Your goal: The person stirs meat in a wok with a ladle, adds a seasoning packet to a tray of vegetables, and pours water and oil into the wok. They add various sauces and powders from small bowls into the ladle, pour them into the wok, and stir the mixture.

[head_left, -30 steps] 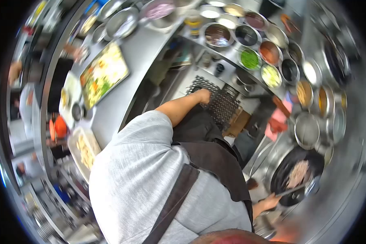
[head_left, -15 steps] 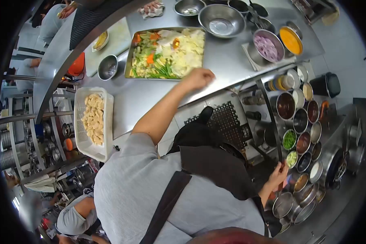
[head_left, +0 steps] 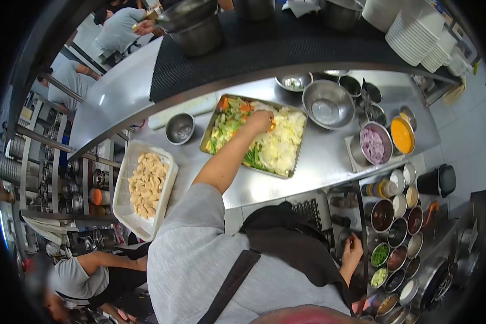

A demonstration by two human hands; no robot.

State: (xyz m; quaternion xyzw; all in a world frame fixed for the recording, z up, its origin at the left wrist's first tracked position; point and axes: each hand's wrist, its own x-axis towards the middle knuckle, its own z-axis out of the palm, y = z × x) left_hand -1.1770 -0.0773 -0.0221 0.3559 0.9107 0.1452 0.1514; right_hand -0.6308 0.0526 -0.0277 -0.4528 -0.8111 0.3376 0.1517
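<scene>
My left hand [head_left: 261, 122] is down among cut vegetables in a rectangular metal tray [head_left: 204, 144]. Its fingers are curled next to orange pieces [head_left: 273, 125], and what they hold is hidden. Pale chopped cabbage [head_left: 283, 141] fills the tray's right side. Green and orange vegetables [head_left: 229, 121] lie on its left. My right hand [head_left: 352, 251] hangs low beside my apron, near the metal rail of the container station. Its fingers are loosely bent and apart, with nothing visible in them.
A white basket of pale raw pieces [head_left: 172, 178] stands left of the tray, with a small steel bowl [head_left: 180, 128] nearby. To the right are a large steel bowl [head_left: 328, 103], sliced purple onion [head_left: 373, 144] and orange liquid [head_left: 403, 136]. A dark shelf [head_left: 286, 43] overhangs the counter. Other people work at left.
My left hand has moved from the tray's front right corner into the vegetables. My right hand has moved away from the small containers. The view has tilted up, showing the overhead shelf.
</scene>
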